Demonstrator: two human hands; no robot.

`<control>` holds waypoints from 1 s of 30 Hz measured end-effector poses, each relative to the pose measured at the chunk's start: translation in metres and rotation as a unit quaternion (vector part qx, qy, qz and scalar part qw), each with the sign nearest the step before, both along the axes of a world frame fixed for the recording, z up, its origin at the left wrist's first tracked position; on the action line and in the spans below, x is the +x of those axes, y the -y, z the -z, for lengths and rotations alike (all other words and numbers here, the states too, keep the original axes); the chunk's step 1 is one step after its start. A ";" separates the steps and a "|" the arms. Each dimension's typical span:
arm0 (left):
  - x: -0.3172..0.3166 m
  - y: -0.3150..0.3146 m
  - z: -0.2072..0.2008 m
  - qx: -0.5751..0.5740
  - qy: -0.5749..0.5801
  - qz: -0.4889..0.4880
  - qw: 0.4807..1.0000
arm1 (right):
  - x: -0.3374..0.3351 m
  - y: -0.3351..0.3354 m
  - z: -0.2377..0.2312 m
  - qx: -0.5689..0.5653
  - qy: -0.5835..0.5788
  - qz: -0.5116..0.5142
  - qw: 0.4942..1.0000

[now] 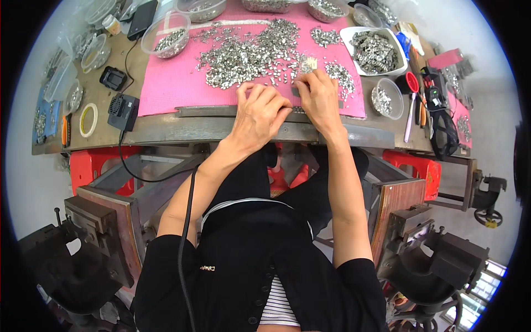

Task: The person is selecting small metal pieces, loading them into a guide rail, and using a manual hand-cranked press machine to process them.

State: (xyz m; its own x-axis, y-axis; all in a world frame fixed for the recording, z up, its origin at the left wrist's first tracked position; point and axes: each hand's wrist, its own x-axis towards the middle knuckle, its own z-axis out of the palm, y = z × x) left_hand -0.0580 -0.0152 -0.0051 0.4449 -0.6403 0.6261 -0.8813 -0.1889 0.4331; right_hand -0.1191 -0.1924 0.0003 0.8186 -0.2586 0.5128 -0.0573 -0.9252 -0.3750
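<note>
My left hand [258,112] rests at the bench's front edge over a long grey metal bar [207,111]. Its fingers are curled, with thumb and forefinger close together by the bar. My right hand [319,101] bends down beside it, fingers closed; whatever is in either grip is too small or hidden. Between the hands, a short row of small metal pieces [298,109] shows along the bar. Just beyond lies a broad heap of small shiny metal parts [243,58] on a pink mat [166,88], with a smaller pile [340,77] past my right hand.
A white tub of metal parts [399,61] and a round clear container [391,99] stand to the right. A clear bowl [149,41] sits back left. A black charger [123,110] and tape roll [88,120] lie left; a black cable [185,238] crosses my left arm. Vises [437,260] flank me.
</note>
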 end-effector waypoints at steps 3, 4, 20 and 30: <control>-0.001 0.000 0.002 -0.003 0.011 -0.004 1.000 | -0.018 -0.009 -0.007 0.043 0.006 -0.049 0.998; 0.000 -0.001 0.002 -0.003 0.010 -0.003 1.000 | -0.024 -0.013 -0.008 0.083 0.004 -0.059 0.995; 0.006 -0.006 0.002 -0.027 -0.036 0.018 0.999 | -0.022 -0.008 -0.002 0.125 0.027 -0.003 0.992; 0.043 -0.014 -0.012 0.081 -0.043 -0.117 0.989 | -0.008 -0.002 -0.002 -0.003 -0.026 0.016 1.000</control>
State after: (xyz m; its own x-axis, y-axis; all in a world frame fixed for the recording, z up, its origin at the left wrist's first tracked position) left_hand -0.0154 -0.0014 0.0066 0.6400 -0.6021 0.4774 -0.7665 -0.4571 0.4511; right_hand -0.1272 -0.1899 0.0022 0.8352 -0.2822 0.4720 -0.1063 -0.9249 -0.3650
